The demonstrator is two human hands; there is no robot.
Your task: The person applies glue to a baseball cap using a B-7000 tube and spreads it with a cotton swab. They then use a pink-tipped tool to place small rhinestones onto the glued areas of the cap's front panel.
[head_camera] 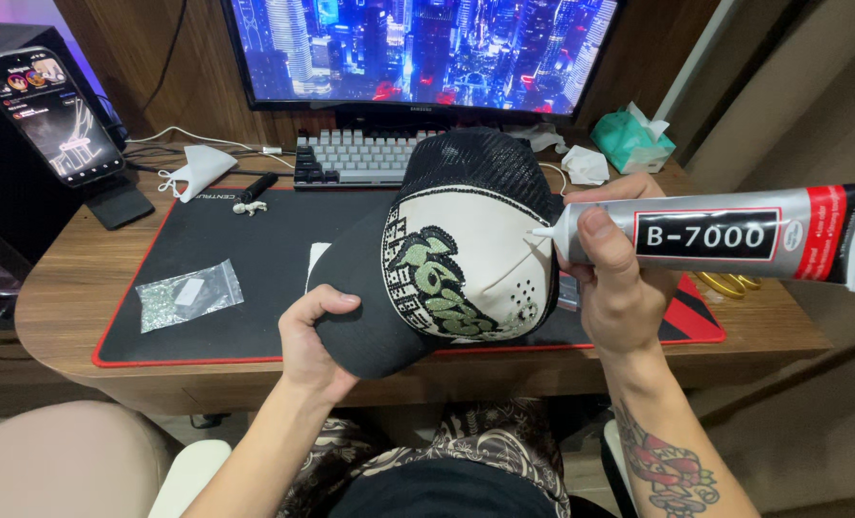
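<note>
Both hands are busy: the left hand [317,338] clamps the brim of a black-and-cream mesh-backed cap [466,245], tilting its front panel up — toward the nozzle of the grey glue tube [725,235] gripped in the right hand [614,273], above the black desk mat [245,240].

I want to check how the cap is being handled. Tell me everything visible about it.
The cap is black with a mesh back, a cream front panel carrying a green and black sparkly design, and a black brim. The left hand grips the brim, holding it tilted above the desk mat. The glue tube in the right hand points its nozzle at the front panel.
</note>
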